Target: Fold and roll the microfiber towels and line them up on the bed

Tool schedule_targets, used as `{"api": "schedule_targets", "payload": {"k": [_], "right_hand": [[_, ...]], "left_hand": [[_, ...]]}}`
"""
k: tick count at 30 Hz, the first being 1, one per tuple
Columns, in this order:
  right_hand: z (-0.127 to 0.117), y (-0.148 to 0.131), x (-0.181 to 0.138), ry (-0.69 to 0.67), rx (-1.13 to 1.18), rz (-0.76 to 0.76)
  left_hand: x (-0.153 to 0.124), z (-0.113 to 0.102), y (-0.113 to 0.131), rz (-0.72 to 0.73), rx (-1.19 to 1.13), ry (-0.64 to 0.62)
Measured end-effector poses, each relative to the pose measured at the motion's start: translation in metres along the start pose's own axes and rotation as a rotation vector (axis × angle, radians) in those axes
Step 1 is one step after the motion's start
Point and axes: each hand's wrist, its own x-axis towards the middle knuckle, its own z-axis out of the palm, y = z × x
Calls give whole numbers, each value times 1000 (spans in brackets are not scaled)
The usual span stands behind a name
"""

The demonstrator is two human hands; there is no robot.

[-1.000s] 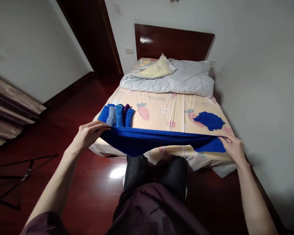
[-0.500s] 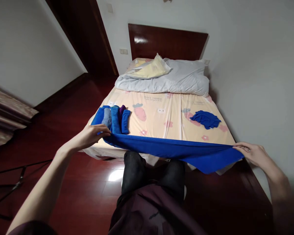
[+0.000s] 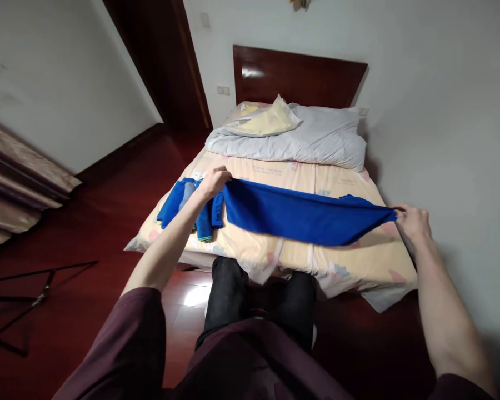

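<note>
A long blue towel (image 3: 295, 216) is stretched sideways over the bed, its lower edge hanging loose. My left hand (image 3: 215, 182) is closed on its left corner. My right hand (image 3: 412, 221) pinches the right end, near the bed's right side. Beneath and left of my left forearm lie several rolled or folded cloths, among them a blue one (image 3: 174, 203) and a grey one (image 3: 187, 194). A crumpled blue cloth (image 3: 350, 196) on the bed is mostly hidden behind the stretched towel.
The bed's patterned sheet (image 3: 250, 250) reaches to my knees. A grey quilt (image 3: 329, 133) and a pale yellow pillow (image 3: 270, 119) lie by the dark wooden headboard (image 3: 300, 78). A black metal stand (image 3: 41, 291) is on the floor at left, below a curtain (image 3: 20, 183).
Both hands have moved forward over the bed, carrying the towel away from my knees. My left hand has also shifted right, and the towel now covers most of the crumpled cloth.
</note>
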Motion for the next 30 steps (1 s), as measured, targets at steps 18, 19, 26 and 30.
{"api": "schedule_targets", "payload": {"k": [18,19,26,30], "right_hand": [[211,70,-144,-115,190,-35],[222,72,-152,-164,181,-8],[249,79,-184,-296,105,72],[242,76,-190,-316,80,68]], "left_hand": [[-173,155,-23,-81,94,-329],[-179,165,-24,-100,108,-369],[-208,202,-44,-166,174,-457],[-223,198,-51,-156,153,-476]]}}
